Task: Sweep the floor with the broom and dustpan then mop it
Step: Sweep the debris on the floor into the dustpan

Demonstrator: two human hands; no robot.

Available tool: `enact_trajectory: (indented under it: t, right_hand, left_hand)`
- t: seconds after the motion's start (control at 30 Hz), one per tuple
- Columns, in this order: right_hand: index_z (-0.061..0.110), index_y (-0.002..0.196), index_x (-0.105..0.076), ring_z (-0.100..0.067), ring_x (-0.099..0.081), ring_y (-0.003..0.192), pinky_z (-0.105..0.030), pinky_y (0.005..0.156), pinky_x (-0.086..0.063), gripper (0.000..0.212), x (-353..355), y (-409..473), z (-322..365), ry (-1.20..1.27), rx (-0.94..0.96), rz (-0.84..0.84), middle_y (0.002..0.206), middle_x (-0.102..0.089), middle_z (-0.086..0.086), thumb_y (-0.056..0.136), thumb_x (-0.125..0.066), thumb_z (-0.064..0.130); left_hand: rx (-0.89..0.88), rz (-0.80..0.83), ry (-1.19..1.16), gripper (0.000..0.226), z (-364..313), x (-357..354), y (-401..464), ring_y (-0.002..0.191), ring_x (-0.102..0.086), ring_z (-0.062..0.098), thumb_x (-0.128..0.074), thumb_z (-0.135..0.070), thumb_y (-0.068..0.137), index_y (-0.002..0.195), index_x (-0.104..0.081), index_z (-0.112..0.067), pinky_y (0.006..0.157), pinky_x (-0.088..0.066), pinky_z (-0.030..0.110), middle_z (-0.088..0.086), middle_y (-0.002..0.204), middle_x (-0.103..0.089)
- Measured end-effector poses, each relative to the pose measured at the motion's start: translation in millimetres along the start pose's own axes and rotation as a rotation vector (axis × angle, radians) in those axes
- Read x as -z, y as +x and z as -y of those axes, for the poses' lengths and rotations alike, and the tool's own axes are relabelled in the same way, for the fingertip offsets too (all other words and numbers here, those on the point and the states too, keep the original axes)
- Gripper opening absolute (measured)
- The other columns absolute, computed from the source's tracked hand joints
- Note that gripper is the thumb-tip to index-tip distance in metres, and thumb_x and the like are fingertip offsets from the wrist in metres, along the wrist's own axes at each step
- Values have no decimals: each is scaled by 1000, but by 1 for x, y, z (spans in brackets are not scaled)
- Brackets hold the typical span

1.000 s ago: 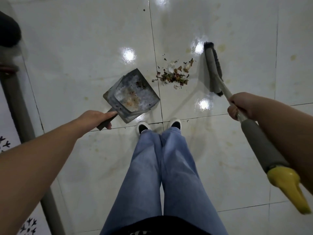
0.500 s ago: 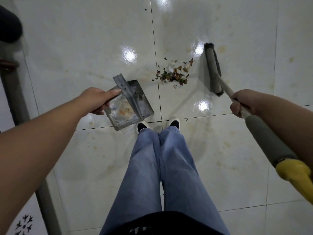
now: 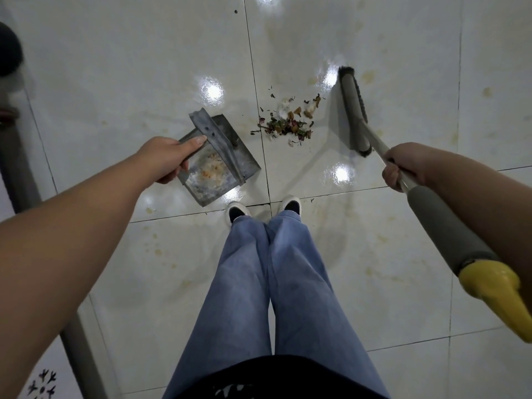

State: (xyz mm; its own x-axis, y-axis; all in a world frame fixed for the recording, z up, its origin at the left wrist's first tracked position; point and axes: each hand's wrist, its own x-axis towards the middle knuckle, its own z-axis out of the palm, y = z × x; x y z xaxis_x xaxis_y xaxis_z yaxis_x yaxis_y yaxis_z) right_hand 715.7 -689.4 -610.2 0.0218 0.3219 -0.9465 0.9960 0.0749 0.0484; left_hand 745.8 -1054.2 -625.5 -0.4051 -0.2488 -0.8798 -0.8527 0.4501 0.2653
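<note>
On the tiled floor (image 3: 374, 269) ahead of the person's shoes, a small pile of debris (image 3: 288, 122) lies between the dustpan (image 3: 218, 165) and the broom (image 3: 354, 110). The left hand (image 3: 167, 156) is wrapped around the dustpan, fingers curled on its near edge beside the handle; the pan seems tilted, its mouth not yet flat toward the pile. The debris sits up and to the right of that hand, just past a grout line. The right hand (image 3: 403, 165) is closed around the broom's pale shaft, above the grey foam grip. The broom head rests on the floor just right of the pile, its long axis running away from the person, bristles facing left toward the debris. The left hand is the nearer one. Likely next: set the pan's mouth facing right, then push the pile leftward into it.
</note>
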Motion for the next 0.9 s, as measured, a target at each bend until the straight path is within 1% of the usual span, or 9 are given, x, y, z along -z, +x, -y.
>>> enact_trajectory:
  t: [0.1,0.2,0.3,0.33,0.43,0.53,0.67,0.77,0.9]
  right_hand:
    - [11,74,-30,-8,-25,16,-4,27,-24,23,-2,-4,0,4,18,-5,35,-30,-3,96,-24,12]
    - [12,73,-29,-7,-24,15,-5,26,-22,25,-7,-6,-1,16,18,12,32,-29,-1,97,-25,13]
    - [12,73,-31,-7,-25,15,-5,26,-23,25,-9,-7,-1,20,10,19,53,-28,0,98,-28,15]
    - [12,74,-32,-7,-25,16,-5,26,-23,25,-9,-7,0,15,7,25,53,-29,0,98,-30,16]
    - [11,76,-33,-6,-26,16,-5,26,-24,25,-11,-12,1,-24,4,59,30,-30,0,99,-35,19]
    - [12,76,-32,-6,-25,17,-5,28,-26,25,-20,-21,-4,-84,37,92,27,-30,1,100,-36,18]
    - [16,79,-34,-7,-30,21,-9,30,-32,21,-44,-32,-20,-294,108,164,53,-33,-3,100,-35,15]
    - [17,96,-34,-9,-31,29,-12,32,-33,6,-60,-47,-33,-436,136,234,59,-32,-4,99,-34,13]
    - [21,112,-32,-7,-30,24,-12,31,-32,14,-77,-67,-51,-578,138,386,46,-34,-3,100,-33,13]
  left_hand:
    - [-23,-3,25,56,-8,3,2,44,-31,18,-58,-57,81,58,-50,-7,51,-28,23,10,56,-40]
    - [-22,1,74,55,-4,-4,1,45,-35,20,-58,-56,82,56,-48,-9,52,-33,23,9,55,-41]
    - [-31,-17,57,52,0,-11,0,49,-39,19,-57,-54,84,57,-50,-9,55,-39,24,8,57,-44]
    - [-31,-23,47,52,0,-10,0,49,-40,18,-58,-53,84,58,-50,-9,55,-39,24,8,57,-44]
    - [-11,-23,13,51,1,-7,2,50,-40,19,-58,-53,84,59,-51,-9,57,-40,23,8,59,-46]
    - [9,-19,-4,51,4,-7,3,51,-42,18,-58,-53,84,60,-51,-8,58,-43,23,8,59,-47]
    - [26,-19,-40,51,7,-11,4,52,-43,18,-57,-54,84,60,-52,-8,58,-44,24,8,60,-47]
    - [30,-19,-85,52,7,-14,3,51,-42,19,-57,-52,85,60,-51,-8,58,-43,25,9,59,-46]
    - [40,-21,-111,54,9,-16,2,50,-40,20,-57,-54,84,59,-51,-7,57,-42,24,9,58,-45]
